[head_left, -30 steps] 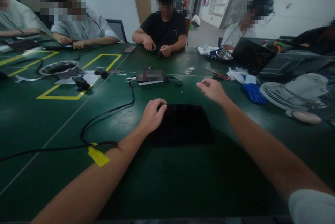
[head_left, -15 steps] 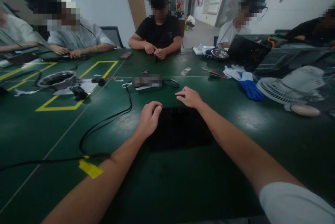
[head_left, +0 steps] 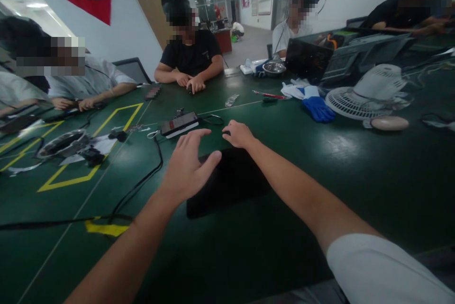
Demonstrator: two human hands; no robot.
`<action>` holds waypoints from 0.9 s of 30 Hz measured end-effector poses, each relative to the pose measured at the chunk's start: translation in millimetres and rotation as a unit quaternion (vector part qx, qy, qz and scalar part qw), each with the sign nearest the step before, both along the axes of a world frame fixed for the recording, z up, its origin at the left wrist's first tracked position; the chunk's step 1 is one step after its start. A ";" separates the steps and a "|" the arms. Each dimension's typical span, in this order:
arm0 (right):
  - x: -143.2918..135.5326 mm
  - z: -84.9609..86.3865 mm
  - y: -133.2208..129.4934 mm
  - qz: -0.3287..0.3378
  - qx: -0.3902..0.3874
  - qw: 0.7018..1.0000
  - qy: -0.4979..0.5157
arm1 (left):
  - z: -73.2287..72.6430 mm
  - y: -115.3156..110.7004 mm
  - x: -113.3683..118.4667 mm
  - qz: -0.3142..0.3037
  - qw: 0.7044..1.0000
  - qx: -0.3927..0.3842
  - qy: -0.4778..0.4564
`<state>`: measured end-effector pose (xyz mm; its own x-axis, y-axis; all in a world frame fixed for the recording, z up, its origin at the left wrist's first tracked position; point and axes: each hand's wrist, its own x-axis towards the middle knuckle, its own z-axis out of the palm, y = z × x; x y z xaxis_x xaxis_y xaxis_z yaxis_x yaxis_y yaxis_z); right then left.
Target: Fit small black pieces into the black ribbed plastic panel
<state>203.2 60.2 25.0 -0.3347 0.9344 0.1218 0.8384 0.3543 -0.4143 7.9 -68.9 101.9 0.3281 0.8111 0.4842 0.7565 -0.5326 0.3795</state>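
The step in hand seems fine work around the flat black panel (head_left: pixel 227 185) on the green tabletop (head_left: pixel 377 176): the left hand (head_left: pixel 186 166) is spread without grasp beside it, the right hand (head_left: pixel 240 134) apparently pinches a small dark piece (head_left: pixel 226 132). The next move probably calls for precise fingertips. Beyond sit co-workers (head_left: pixel 195 55) before pale walls (head_left: pixel 341 1).

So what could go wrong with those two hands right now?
The right hand seems to pinch a small dark piece; it might slip and be hard to spot against the black panel.

The forearm of the open left hand looks very close to the black cable, so it might catch and tug it.
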 end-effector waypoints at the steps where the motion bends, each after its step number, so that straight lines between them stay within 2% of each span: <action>1: -0.1 0.3 0.3 0.001 0.000 1.000 0.004 | 1.6 -1.0 11.5 -0.006 0.999 -0.004 0.035; 3: 0.3 0.3 0.8 -0.002 0.002 1.000 0.015 | -2.3 -1.1 33.8 -0.004 0.995 -0.015 0.095; 5: 1.2 -1.3 1.7 -0.010 0.003 1.000 0.027 | -12.2 0.9 51.8 0.002 0.989 -0.030 0.144; 8: 3.8 -6.8 5.2 -0.033 0.010 0.998 0.052 | -24.8 4.5 66.4 0.053 0.979 -0.058 0.186; 12: 13.6 -15.6 9.7 -0.071 0.030 0.992 0.095 | -21.6 3.4 68.9 0.127 0.947 -0.102 0.277; 15: 28.7 -21.0 8.7 -0.095 0.047 0.987 0.123 | -15.5 1.1 67.2 0.147 0.933 -0.109 0.311; 21: 57.3 -29.1 0.4 -0.122 0.075 0.977 0.160 | -16.7 2.9 64.3 0.153 0.938 -0.104 0.294; 27: 57.9 -32.8 -1.6 -0.161 0.088 0.954 0.239 | -12.8 9.6 60.6 0.183 0.943 -0.114 0.254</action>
